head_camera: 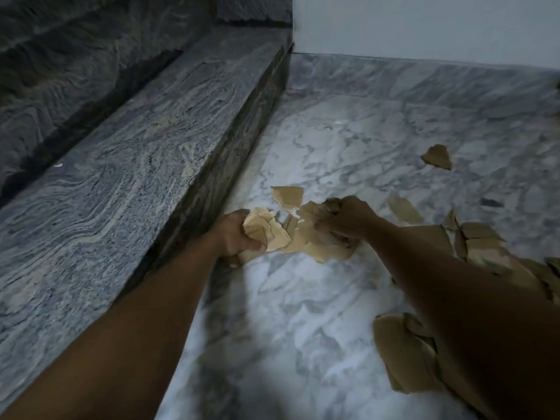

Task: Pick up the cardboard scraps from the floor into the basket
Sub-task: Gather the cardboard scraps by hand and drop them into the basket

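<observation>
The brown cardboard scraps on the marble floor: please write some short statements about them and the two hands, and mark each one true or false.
1. The left hand grips a bunch of torn brown cardboard scraps. True.
2. The right hand is empty and flat on the white marble floor. False: it is closed on scraps too.
3. One small triangular scrap lies alone, far from both hands. True.
4. The basket stands beside the grey stone step. False: no basket is in view.
5. All scraps are already picked up. False: several still lie under the right forearm.
</observation>
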`<state>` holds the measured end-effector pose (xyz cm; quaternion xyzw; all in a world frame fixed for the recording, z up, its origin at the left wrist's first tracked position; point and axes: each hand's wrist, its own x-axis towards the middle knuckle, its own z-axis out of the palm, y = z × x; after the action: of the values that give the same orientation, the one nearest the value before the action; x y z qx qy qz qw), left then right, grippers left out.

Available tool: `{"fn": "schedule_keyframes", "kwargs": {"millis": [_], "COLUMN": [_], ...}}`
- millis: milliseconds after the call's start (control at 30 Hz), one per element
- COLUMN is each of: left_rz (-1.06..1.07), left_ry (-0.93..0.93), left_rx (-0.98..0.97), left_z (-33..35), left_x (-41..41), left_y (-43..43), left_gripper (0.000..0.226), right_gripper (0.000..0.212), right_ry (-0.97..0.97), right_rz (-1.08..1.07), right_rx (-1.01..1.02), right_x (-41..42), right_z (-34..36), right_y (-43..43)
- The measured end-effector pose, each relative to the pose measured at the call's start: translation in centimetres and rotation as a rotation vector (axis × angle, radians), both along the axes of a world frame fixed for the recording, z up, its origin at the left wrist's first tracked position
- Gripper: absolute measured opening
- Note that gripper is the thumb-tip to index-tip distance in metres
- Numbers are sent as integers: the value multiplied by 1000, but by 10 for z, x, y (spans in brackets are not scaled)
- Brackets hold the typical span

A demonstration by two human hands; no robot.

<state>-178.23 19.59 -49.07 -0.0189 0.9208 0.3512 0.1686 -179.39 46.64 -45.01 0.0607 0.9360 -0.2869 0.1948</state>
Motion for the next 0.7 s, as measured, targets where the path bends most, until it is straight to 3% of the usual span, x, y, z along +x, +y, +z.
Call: {"fn": "schedule_keyframes", "kwargs": {"millis": [67,167,300,367,433,500,567,700], "left_rz": [17,11,19,31,51,57,53,52], "left_ry": [52,108,55,32,9,-11,-36,-55], "left_rx": [13,-86,-134,-139,-122,-98,-65,32], "left_z": [-5,-7,-15,-17,-18,-18,-19,-29], "left_x": [2,1,-2,-3,-3,-2,-3,-8], "left_y": [3,7,8,8,7,7,6,0], "left_gripper": [66,53,66,73,75,77,81,99], "right_gripper": [78,71,66,73,61,47,47,66], "right_ry": [-40,-36,231,206,138,180,176,37], "right_rz": [14,4,100,75,47,23,-30,82], "right_rx": [85,229,386,127,-132,-127,-150,-18], "right_x": [-7,-7,-5,-13,-29,-51,-74,-103], "right_z": [-8,-20,-28,-14,10,32,39,8], "right_y": [-14,-30,-38,-35,-32,-33,-42,-78]}}
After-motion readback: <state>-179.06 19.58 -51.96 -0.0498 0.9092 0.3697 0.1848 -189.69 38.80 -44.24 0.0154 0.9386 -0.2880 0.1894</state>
